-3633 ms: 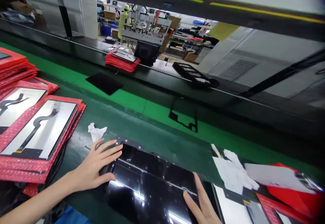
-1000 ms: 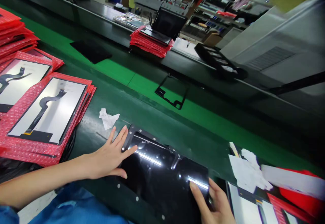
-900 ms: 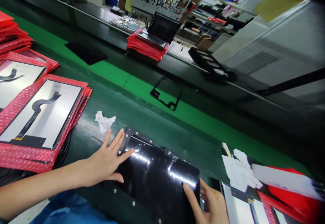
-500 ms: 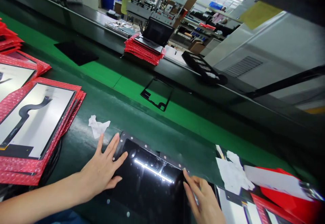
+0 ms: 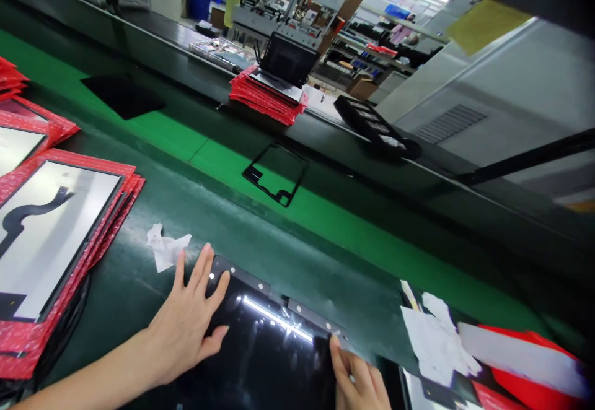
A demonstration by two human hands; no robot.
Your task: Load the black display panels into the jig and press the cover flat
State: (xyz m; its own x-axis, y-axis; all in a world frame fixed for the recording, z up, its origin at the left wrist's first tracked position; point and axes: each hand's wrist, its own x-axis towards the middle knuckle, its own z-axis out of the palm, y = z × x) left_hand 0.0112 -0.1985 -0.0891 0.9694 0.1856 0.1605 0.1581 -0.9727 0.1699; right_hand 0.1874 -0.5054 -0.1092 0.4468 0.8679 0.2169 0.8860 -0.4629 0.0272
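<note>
A glossy black screen panel (image 5: 269, 363) lies at the bottom middle, reflecting a bright strip of light. Along its far edge runs a dark strip with several white dots. My left hand (image 5: 181, 323) is spread over the panel's left side, its fingertips near the far left corner. At the far right corner, my right hand (image 5: 360, 379) has thumb and finger closed on the panel's edge; a small pale spot shows between its fingers, too unclear to name. Beyond my left fingertips lies a crumpled white paper scrap (image 5: 167, 249). The panel's near edge is out of view.
Display panels on red bubble-wrap sleeves (image 5: 105, 227) are stacked at left. White paper scraps (image 5: 430, 335) and a red sleeve (image 5: 539, 366) lie at right. Farther back are a thin black frame (image 5: 297, 181), a black sheet (image 5: 123, 97) and a laptop (image 5: 290, 60).
My view has shifted, so the stack at left and the panel sit lower. My right hand stays at the panel's corner, its fingers closer together. My left hand remains spread on the panel.
</note>
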